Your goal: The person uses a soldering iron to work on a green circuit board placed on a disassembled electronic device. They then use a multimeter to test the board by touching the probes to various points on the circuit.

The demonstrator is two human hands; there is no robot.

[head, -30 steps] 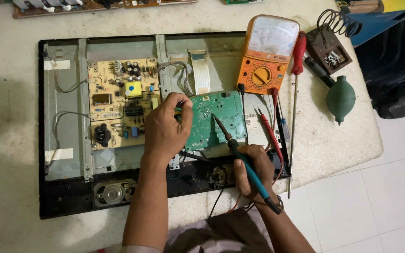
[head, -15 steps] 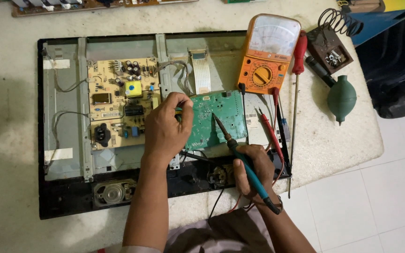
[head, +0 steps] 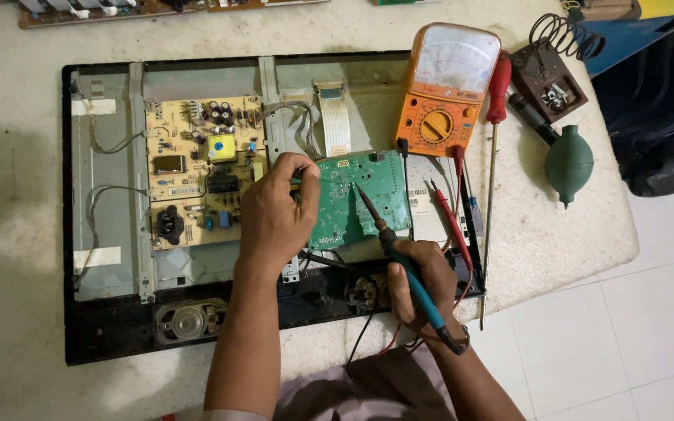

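- Left hand (head: 274, 214) rests on the green circuit board (head: 356, 199), fingers pinched at its edge.
- Right hand (head: 423, 284) grips a blue-handled soldering iron (head: 403, 261), tip on the board.

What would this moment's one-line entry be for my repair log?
left hand: on green board | right hand: holds soldering iron, tip on board | meter: beside

I have one view only, from the head camera, looking steeply down over my own forearms at the bench from close above. My left hand (head: 274, 212) sits near frame centre, my right hand (head: 423, 281) just below and right of it; beyond my fingertips the table (head: 9, 234) runs to the top edge.
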